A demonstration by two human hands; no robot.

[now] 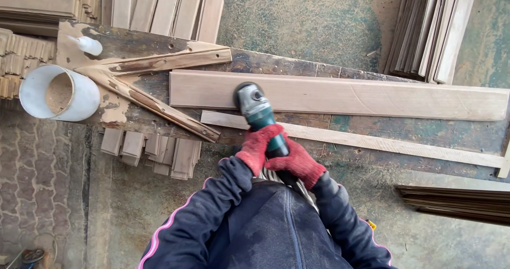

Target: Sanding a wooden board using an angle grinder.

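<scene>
Nearest the camera, dark jacket sleeves with pink piping lead to two red-gloved hands closed around the green body of an angle grinder (258, 111). The left hand (256, 146) wraps the body on its left side; the right hand (295, 161) grips just behind it, the two gloves touching. The grinder's grey head rests on the near edge of a long pale plank (340, 96), close to the plank's left end; whether the disc actually touches the wood is hard to tell from above. Just nearer than the plank lies a thin wooden strip (382, 142), running alongside it on the stained counter (297, 67). Left of the plank sits a V-shaped wooden stop (139, 86), and further left a white pipe section (58, 92). Beyond the plank, stacked boards (430, 27) lean on the dusty floor.
</scene>
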